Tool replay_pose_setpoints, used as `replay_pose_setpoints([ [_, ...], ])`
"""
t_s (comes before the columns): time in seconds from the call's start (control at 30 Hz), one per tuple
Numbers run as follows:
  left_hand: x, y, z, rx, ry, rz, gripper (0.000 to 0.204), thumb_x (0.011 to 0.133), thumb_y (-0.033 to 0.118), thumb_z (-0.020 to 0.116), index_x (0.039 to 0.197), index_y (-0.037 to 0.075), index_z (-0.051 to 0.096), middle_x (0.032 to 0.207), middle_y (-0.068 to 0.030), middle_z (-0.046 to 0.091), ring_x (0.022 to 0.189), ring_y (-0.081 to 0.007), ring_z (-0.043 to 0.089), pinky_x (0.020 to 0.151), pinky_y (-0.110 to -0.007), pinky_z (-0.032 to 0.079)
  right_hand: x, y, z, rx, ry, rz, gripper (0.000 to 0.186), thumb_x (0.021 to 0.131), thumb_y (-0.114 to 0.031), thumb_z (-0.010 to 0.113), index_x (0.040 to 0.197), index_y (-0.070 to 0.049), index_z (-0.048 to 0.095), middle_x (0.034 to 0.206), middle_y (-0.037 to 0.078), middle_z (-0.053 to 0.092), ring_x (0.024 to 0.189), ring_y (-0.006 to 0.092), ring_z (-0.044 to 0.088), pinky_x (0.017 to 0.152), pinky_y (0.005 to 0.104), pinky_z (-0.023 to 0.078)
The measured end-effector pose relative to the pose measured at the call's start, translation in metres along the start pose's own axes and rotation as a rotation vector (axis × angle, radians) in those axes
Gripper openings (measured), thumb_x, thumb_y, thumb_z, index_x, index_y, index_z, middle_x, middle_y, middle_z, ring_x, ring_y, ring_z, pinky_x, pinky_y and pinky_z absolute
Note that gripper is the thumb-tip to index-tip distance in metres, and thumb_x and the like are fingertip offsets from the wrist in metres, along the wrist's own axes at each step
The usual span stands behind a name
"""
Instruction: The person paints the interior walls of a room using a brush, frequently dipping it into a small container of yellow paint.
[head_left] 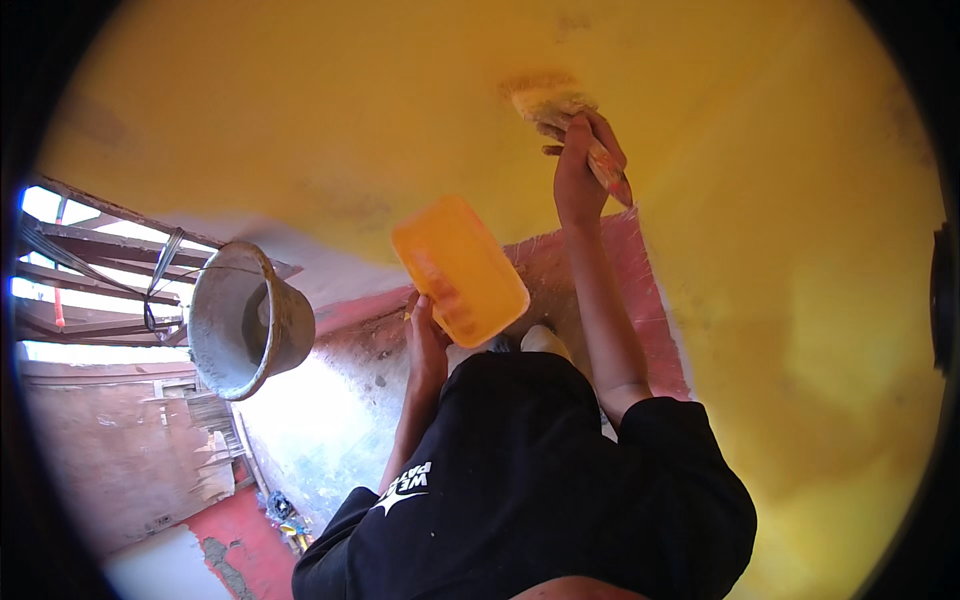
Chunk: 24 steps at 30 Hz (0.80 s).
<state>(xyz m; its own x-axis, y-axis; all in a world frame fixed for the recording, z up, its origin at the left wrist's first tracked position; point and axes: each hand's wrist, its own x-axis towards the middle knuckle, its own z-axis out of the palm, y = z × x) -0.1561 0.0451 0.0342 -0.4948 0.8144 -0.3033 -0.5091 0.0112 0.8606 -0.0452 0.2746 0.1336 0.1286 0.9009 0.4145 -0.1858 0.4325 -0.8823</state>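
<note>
My right hand (584, 175) is closed around the handle of a wide paintbrush (546, 98). Its pale bristles lie against the yellow-painted wall (320, 110), and a darker smear shows along their far edge. Lower and to the left, my left hand (428, 328) grips a shallow yellow-orange plastic tub (462, 262) by its near left side. The tub is tilted, with wet-looking orange paint streaks inside. Some fingers of my left hand are hidden beneath it.
A grey bucket (298, 325) hangs by its wire handle at wooden slats (110, 245) on the left. Pink-red paint bands (650, 300) run along the lower walls. Small clutter (290, 525) lies at the lower left. A pale shoe (545, 341) shows below the tub.
</note>
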Motion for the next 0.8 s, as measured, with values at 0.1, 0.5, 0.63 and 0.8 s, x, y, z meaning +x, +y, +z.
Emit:
replay_pose_setpoints([
  [0.1, 0.005, -0.001, -0.002, -0.030, -0.001, 0.038, 0.055, 0.099, 0.041, 0.039, 0.139, 0.004, 0.036, 0.131, -0.0144, 0.051, 0.113, -0.0273, 0.060, 0.080, -0.037, 0.056, 0.002, -0.009, 0.013, 0.098, -0.008, -0.183, 0.032, 0.096, -0.021, 0.049, 0.107, 0.008, 0.059, 0.097, 0.013, 0.066, 0.083, 0.0199, 0.067, 0.066, 0.0309, 0.057],
  [0.5, 0.008, 0.001, 0.018, -0.035, 0.069, 0.131, 0.052, 0.098, 0.038, 0.039, 0.138, 0.005, 0.037, 0.129, -0.0132, 0.051, 0.112, -0.0258, 0.060, 0.081, -0.038, 0.056, -0.104, 0.188, -0.035, -0.134, -0.024, 0.047, 0.027, 0.097, -0.017, 0.052, 0.112, 0.004, 0.061, 0.091, 0.013, 0.069, 0.078, 0.0140, 0.065, 0.068, 0.0259, 0.053],
  [0.63, 0.002, 0.000, 0.027, -0.019, 0.074, 0.097, 0.054, 0.098, 0.042, 0.039, 0.138, 0.005, 0.038, 0.131, -0.0116, 0.050, 0.118, -0.0235, 0.055, 0.089, -0.038, 0.049, -0.110, 0.170, -0.042, -0.253, -0.104, 0.096, 0.029, 0.096, -0.018, 0.054, 0.112, 0.005, 0.060, 0.087, 0.012, 0.068, 0.075, 0.0127, 0.063, 0.066, 0.0260, 0.051],
  [0.8, -0.003, -0.004, 0.034, -0.039, 0.091, 0.061, 0.060, 0.098, 0.051, 0.038, 0.138, 0.007, 0.040, 0.134, -0.0079, 0.051, 0.127, -0.0196, 0.047, 0.101, -0.037, 0.039, -0.085, 0.120, -0.026, -0.091, -0.102, -0.050, 0.026, 0.094, -0.016, 0.055, 0.108, 0.005, 0.061, 0.083, 0.011, 0.067, 0.072, 0.0120, 0.060, 0.065, 0.0255, 0.049],
])
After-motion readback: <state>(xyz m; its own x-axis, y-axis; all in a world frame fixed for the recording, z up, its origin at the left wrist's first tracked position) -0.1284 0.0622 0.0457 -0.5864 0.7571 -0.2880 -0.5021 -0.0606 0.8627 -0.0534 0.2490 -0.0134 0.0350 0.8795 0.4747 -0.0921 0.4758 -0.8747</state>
